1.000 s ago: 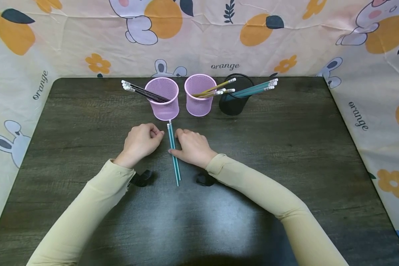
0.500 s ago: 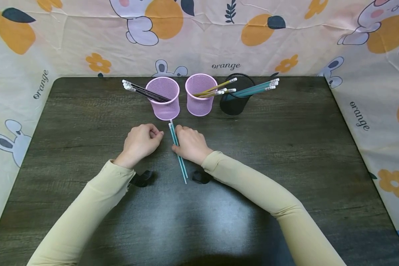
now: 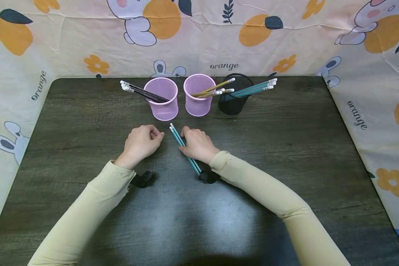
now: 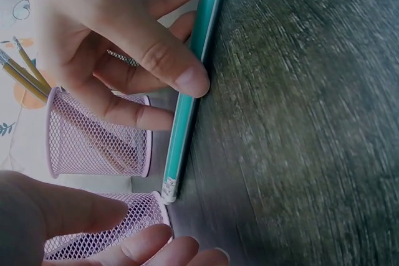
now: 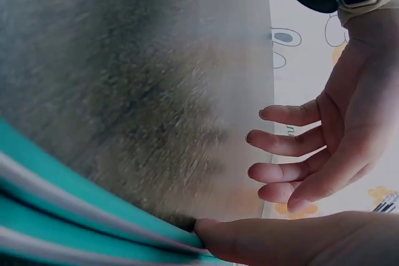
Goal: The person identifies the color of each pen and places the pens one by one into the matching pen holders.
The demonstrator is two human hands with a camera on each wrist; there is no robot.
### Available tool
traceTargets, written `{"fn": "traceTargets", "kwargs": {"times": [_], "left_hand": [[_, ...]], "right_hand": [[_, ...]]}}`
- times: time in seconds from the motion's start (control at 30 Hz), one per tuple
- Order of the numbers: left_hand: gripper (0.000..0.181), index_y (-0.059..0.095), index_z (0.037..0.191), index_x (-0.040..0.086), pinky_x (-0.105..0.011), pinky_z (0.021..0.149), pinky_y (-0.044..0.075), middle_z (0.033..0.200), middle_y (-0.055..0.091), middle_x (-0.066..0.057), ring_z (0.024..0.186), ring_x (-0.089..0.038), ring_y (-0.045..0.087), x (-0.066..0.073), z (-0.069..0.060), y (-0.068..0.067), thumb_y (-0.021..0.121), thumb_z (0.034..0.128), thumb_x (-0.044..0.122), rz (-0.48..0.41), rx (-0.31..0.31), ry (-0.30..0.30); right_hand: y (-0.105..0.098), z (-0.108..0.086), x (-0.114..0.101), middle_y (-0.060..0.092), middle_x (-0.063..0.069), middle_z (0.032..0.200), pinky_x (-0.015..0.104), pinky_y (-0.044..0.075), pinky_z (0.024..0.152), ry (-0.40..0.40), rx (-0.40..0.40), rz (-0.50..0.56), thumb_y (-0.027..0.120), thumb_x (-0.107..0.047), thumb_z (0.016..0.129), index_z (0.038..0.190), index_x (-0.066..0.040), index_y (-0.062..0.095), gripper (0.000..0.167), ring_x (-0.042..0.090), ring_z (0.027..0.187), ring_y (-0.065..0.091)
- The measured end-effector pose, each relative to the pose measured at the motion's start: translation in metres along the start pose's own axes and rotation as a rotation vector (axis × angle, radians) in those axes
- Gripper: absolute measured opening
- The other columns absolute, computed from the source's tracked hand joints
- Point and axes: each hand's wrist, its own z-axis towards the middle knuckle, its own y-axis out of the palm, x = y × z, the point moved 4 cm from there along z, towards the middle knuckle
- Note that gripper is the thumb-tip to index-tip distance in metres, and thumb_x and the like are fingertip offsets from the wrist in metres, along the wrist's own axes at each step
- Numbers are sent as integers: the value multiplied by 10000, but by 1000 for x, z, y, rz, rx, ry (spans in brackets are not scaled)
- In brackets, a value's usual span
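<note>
Two teal pencils (image 3: 177, 135) with white eraser ends lie slantwise in front of the cups in the head view. My right hand (image 3: 199, 146) grips them around the middle; in the left wrist view its thumb presses one side of the pencils (image 4: 181, 129) while fingertips meet the other. Their near ends run under the right wrist's black camera (image 3: 207, 177). My left hand (image 3: 141, 144) rests to the left of the pencils, fingers loosely bent and holding nothing. In the right wrist view the left hand (image 5: 343, 123) appears with fingers apart from the pencils.
At the back of the dark table (image 3: 286, 147) stand a pink mesh cup (image 3: 165, 111) with black pencils, another pink mesh cup (image 3: 198, 107) with yellow pencils, and a black mesh cup (image 3: 232, 107) with teal pencils. A printed cloth (image 3: 199, 40) hangs behind.
The pencils' near ends have swung right along with my right hand, ending under its wrist camera, and their eraser ends have shifted slightly away from the left pink cup. My left hand has stayed put.
</note>
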Motion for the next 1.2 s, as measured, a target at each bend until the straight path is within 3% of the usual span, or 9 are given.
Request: {"fn": "traceTargets", "kwargs": {"times": [0.2, 0.43, 0.5, 0.93, 1.2], "left_hand": [[240, 666, 842, 73, -318, 546, 390, 761, 655, -50, 682, -229, 583, 2, -1, -1, 560, 914, 276, 1, 0, 7], [245, 664, 841, 76, -305, 542, 384, 760, 650, -46, 683, -221, 576, 0, -1, 2, 560, 913, 285, 6, -10, 1], [247, 664, 844, 76, -308, 545, 386, 762, 651, -46, 688, -224, 579, 0, 0, 2, 557, 914, 287, 6, -11, 2], [239, 664, 830, 76, -322, 565, 392, 751, 652, -45, 694, -232, 581, 1, 0, 2, 560, 912, 275, 7, -8, 15], [240, 666, 828, 69, -318, 561, 391, 748, 650, -46, 685, -225, 575, 2, -1, 0, 561, 912, 268, 2, -10, 18]], "right_hand": [[-1, 0, 4, 667, 89, 894, 408, 506, 725, 10, -7, -15, 719, -229, 836, 969, -62, 607, 242, 285, 810, 631], [0, 1, 8, 645, 52, 699, 236, 493, 491, 59, -72, 89, 703, -199, 839, 839, -64, 617, 160, 104, 419, 603], [1, 0, 8, 635, 49, 676, 220, 484, 460, 68, -85, 122, 692, -178, 842, 816, -61, 616, 142, 81, 377, 575], [-1, -6, 14, 603, 70, 736, 219, 475, 411, 52, -72, 197, 649, -162, 879, 852, -52, 569, 139, 69, 386, 553], [-12, -12, 20, 622, 19, 744, 237, 456, 558, 17, -20, 147, 644, -206, 885, 857, -92, 574, 136, 76, 461, 584]]}}
